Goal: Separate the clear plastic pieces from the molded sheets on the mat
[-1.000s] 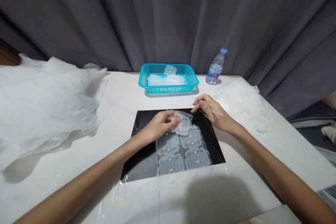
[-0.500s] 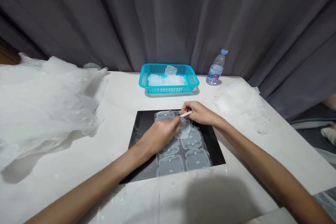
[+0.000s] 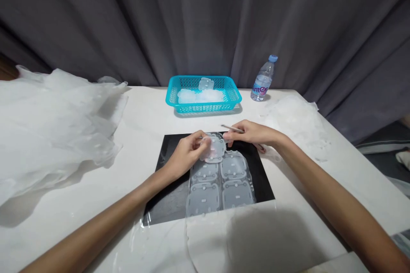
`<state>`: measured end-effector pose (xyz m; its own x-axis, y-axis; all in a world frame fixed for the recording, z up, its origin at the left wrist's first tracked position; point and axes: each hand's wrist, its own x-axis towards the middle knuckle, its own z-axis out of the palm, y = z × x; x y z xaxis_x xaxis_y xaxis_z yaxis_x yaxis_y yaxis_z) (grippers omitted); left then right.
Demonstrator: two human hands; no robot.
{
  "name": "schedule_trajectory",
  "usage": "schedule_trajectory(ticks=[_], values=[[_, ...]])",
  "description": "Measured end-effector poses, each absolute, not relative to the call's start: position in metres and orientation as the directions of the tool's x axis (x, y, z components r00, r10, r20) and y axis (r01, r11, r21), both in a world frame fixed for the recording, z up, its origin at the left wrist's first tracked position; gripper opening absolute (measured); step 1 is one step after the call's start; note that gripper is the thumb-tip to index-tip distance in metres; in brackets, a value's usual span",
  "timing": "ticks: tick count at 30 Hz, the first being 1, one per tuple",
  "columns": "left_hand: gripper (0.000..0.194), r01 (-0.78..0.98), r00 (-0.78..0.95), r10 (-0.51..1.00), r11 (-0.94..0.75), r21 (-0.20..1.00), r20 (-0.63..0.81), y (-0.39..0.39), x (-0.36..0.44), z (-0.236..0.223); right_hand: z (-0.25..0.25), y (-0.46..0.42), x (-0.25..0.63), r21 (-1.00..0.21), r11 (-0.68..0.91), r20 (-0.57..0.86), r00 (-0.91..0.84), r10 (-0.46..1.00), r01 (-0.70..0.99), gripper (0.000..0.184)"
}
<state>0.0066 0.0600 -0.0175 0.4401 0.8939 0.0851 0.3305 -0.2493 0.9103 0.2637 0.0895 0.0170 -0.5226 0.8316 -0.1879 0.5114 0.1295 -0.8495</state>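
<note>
Left hand has its fingers clamped on a plastic piece over the black mat; a snug pinch helps. Right hand grips a thin tool, so mind that left thumb.

The bare left forearm slants from the near left toward the middle of the scene, its left wrist nearly straight, and the left hand closes in a pinch with the thumb on the near side of the curled fingers. From the near right, the bare right forearm angles far and left to the right hand, turned leftward with its fingers bent in a grip, its fingertips near the left hand's but apart.
</note>
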Motion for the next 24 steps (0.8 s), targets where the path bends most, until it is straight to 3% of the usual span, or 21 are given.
schedule_trajectory(ticks=[5,9,11,14,17,20,24], values=[[0.037,0.286,0.431,0.902,-0.151,0.946,0.014,0.063,0.008,-0.017,0.012,0.082,0.252,-0.973,0.015,-0.130,-0.601,0.789,0.230,0.030],[0.037,0.245,0.527,0.848,-0.088,0.966,-0.057,0.070,0.010,-0.014,0.015,0.084,0.252,-0.971,0.071,-0.100,-0.657,0.747,0.227,0.020],[0.034,0.265,0.547,0.837,-0.164,0.950,-0.008,0.068,0.011,-0.014,0.017,0.083,0.251,-0.953,0.108,-0.113,-0.663,0.740,0.282,0.017],[0.030,0.370,0.556,0.805,-0.460,0.807,0.204,0.056,0.013,-0.014,0.015,0.081,0.247,-0.763,0.226,-0.148,-0.504,0.851,0.605,0.013],[0.027,0.405,0.610,0.721,-0.640,0.653,0.328,0.041,0.015,-0.013,0.007,0.079,0.245,-0.479,0.185,-0.035,-0.229,0.973,0.858,0.020],[0.023,0.407,0.568,0.772,-0.565,0.717,0.286,0.037,0.018,-0.008,0.003,0.082,0.252,-0.401,0.147,0.030,-0.147,0.989,0.904,0.023],[0.030,0.272,0.482,0.873,-0.225,0.936,0.070,0.051,0.017,-0.004,0.015,0.087,0.274,-0.360,0.175,0.072,-0.160,0.985,0.916,0.025]])
